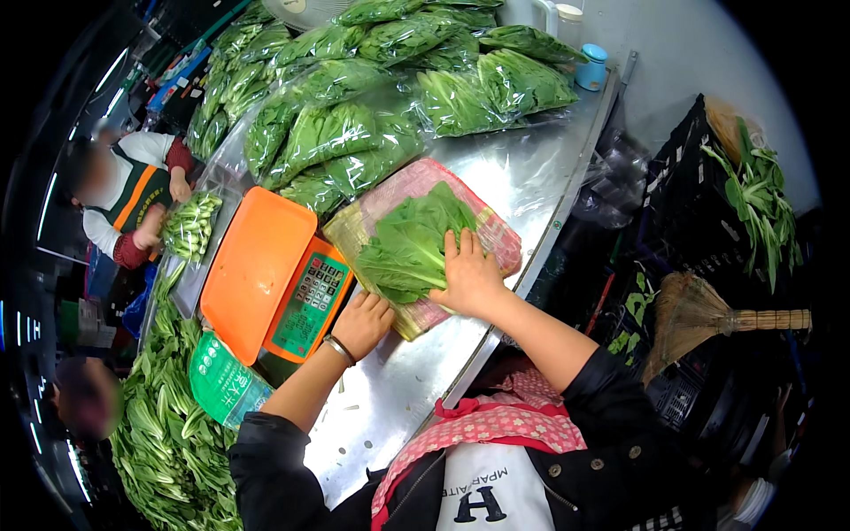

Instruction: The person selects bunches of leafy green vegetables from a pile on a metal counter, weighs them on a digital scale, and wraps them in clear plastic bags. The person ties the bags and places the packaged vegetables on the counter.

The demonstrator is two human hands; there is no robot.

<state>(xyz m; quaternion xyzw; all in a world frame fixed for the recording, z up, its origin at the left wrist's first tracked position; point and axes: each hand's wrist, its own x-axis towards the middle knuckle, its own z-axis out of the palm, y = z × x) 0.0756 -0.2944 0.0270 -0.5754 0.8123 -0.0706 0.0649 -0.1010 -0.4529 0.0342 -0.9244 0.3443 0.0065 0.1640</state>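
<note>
My right hand [471, 275] lies over the stem end of a bunch of leafy greens [418, 242], thumb on one side and fingers on the other. Under the bunch is a folded woven sack [415, 325] in pink and yellow; clear plastic film shows by its right edge. My left hand [362, 325], with a metal bangle at the wrist, rests at the sack's near left edge. Its fingertips point down, and whether they pinch anything is hidden. Just left of that hand stands an orange weighing scale [312, 302] with a bare orange pan [259, 272].
Bagged greens [332, 133] are heaped across the back of the metal table [372, 391]. Loose greens [172, 425] pile up at left, beside a green printed bag [222, 378]. Across the table a person [143, 192] holds bundled greens [192, 226]. A straw broom [697, 315] and black crates [697, 199] stand right.
</note>
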